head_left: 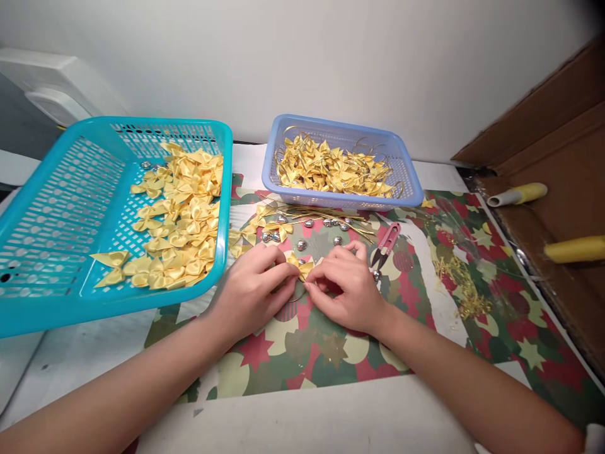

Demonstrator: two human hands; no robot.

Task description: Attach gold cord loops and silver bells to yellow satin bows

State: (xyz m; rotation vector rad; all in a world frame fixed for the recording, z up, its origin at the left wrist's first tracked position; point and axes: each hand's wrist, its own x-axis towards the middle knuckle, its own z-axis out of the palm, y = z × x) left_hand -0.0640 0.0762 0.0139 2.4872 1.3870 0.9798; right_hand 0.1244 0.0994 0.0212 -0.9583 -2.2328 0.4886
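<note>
We pinch one yellow bow with both left hand and right hand, pink snips lying to the right.

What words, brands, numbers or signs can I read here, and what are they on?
None can be read.
The turquoise basket, blue basket and patterned sheet show no lettering.
If the pink snips carry a marking, it is too small to read.
The yellow bow between the left hand and right hand shows none.
</note>
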